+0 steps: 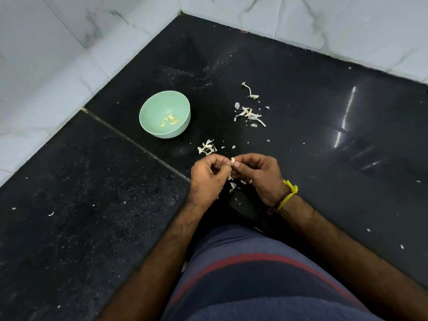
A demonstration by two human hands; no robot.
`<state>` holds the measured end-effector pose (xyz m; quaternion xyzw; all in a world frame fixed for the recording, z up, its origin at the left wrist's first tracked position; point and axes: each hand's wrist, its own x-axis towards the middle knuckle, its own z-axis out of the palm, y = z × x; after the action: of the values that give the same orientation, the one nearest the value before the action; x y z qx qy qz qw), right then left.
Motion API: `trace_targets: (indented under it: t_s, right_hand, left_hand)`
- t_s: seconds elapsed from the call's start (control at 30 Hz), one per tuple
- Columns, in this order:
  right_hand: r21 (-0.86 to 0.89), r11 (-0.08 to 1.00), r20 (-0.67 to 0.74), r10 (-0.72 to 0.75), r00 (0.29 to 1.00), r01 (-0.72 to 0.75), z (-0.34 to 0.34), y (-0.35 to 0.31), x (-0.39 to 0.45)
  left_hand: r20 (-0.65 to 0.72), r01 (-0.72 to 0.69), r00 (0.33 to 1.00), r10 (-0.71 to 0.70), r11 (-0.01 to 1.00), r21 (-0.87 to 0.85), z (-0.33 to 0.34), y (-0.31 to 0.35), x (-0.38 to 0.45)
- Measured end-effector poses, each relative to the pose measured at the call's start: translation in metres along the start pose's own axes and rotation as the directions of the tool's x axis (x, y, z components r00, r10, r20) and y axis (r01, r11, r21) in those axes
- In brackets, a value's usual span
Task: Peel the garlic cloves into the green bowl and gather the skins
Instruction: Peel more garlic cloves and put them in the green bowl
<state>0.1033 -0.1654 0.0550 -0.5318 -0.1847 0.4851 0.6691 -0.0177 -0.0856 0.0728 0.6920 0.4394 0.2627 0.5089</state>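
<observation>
A single garlic clove (233, 161) is pinched between the fingertips of the left hand (207, 176) and the right hand (257, 173), both of which are held close together above the black stone worktop (324, 117). The fingers of each hand are curled inward around the clove, so that only a small pale part of it is seen between them. Loose scraps of skin (232, 187) are seen just below the hands. The green bowl (165, 114) is placed upright on the worktop, beyond the hands and to their left, well apart from them; a few peeled cloves (170, 120) are seen lying at its bottom. A small heap of garlic skins (206, 147) is found just beyond the left hand, between it and the bowl. A larger scatter of skins (249, 114) is spread farther out, to the right of the bowl, and a dried stalk piece (250, 91) lies beyond that. A yellow thread band (287, 196) is worn on the right wrist. White marble-patterned wall tiles (58, 54) are seen behind the worktop.
</observation>
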Motion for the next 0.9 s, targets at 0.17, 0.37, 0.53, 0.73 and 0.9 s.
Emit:
trace_targets:
  t_s: [0.17, 0.37, 0.53, 0.73, 0.9]
  right_hand:
    - [-0.039, 0.999, 0.016, -0.036, 0.999, 0.036, 0.000, -0.002, -0.002]
    - [-0.063, 0.996, 0.030, -0.057, 0.998, 0.059, -0.003, -0.004, -0.001]
    - [-0.082, 0.993, 0.025, -0.087, 0.996, 0.089, -0.004, -0.004, -0.001]
    - [-0.115, 0.987, 0.022, -0.109, 0.994, 0.111, -0.005, -0.003, -0.001]
    - [-0.136, 0.983, 0.043, -0.121, 0.992, 0.126, -0.005, -0.004, -0.003]
  left_hand:
    - [0.038, 0.002, 0.999, 0.000, 0.999, -0.045, -0.003, -0.001, -0.002]
    - [0.052, -0.026, 0.998, 0.031, 0.996, -0.083, -0.004, -0.003, -0.001]
    - [0.062, -0.038, 0.997, 0.047, 0.989, -0.141, -0.002, -0.003, -0.003]
    - [0.081, 0.092, 0.994, -0.071, 0.950, -0.299, 0.007, 0.002, -0.009]
    - [0.050, 0.096, 0.995, -0.086, 0.956, -0.276, 0.010, -0.002, -0.008]
